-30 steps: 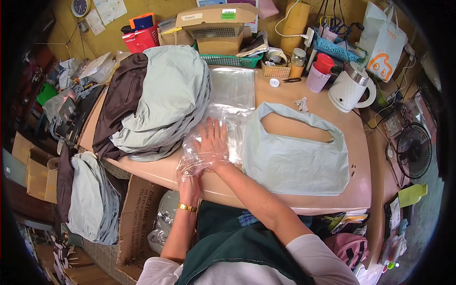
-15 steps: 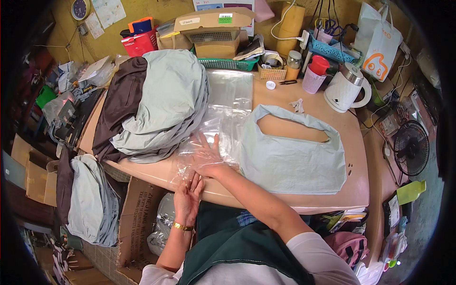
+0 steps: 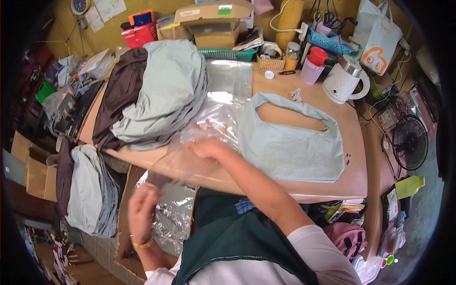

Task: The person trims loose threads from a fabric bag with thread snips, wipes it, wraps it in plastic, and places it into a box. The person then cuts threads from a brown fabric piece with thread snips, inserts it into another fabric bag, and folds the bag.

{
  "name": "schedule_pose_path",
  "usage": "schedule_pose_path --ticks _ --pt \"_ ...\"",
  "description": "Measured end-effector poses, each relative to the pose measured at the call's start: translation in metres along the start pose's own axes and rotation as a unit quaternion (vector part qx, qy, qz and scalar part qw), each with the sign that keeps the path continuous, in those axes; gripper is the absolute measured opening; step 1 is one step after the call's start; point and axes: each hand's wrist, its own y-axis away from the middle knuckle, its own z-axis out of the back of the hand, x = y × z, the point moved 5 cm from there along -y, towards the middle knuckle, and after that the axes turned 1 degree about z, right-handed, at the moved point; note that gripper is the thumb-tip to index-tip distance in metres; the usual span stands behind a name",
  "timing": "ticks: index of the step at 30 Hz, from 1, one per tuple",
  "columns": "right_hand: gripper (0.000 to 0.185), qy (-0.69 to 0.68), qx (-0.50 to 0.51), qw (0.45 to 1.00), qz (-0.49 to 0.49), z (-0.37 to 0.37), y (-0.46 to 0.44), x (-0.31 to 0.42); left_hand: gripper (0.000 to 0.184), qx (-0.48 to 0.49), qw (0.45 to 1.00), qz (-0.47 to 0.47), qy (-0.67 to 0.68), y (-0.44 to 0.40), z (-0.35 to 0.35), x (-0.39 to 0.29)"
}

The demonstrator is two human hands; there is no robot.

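Note:
My right hand (image 3: 207,148) is at the table's front edge with its fingers bent, partly behind clear film and blurred. My left hand (image 3: 142,209) hangs lower left, off the table, above an open carton; motion smears its fingers. A thin sheet of clear plastic (image 3: 173,164) stretches between the two hands. Clear plastic bags (image 3: 230,83) lie flat in the middle of the table. To their right rests a pale blue-grey fabric bag (image 3: 292,147) with a looped handle. A tall pile of pale grey cloth (image 3: 171,90) stands left of them, dark brown cloth (image 3: 124,90) beside it.
More grey cloth (image 3: 90,194) hangs at the left. Crumpled plastic (image 3: 175,223) fills the carton below the table. Along the back are a green basket (image 3: 225,54), a pink cup (image 3: 311,71) and a white kettle (image 3: 343,83). A black fan (image 3: 409,142) stands right.
My left hand has moved down and left, away from my right hand, and the clear plastic now stretches between them. My right hand's fingers have bent from a spread pose.

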Motion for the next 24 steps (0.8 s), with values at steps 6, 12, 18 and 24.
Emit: schedule_pose_path --ticks 6,12,18,24 --pt "0.043 0.195 -0.071 0.978 -0.025 0.028 0.062 0.057 0.022 -0.562 0.799 -0.201 0.071 0.125 0.154 -0.088" --pt "0.044 0.094 -0.034 0.986 0.134 -0.011 0.096 0.086 0.026 -0.534 0.592 -0.35 -0.492 0.148 0.143 -0.116" --pt "0.032 -0.438 -0.116 0.878 0.154 -0.034 0.177 0.051 0.028 0.048 0.865 -0.305 -0.395 -0.004 -0.098 -0.001" --pt "0.021 -0.429 -0.292 0.847 0.116 0.004 0.25 -0.06 0.042 0.26 0.883 -0.194 -0.34 -0.035 -0.181 -0.044"
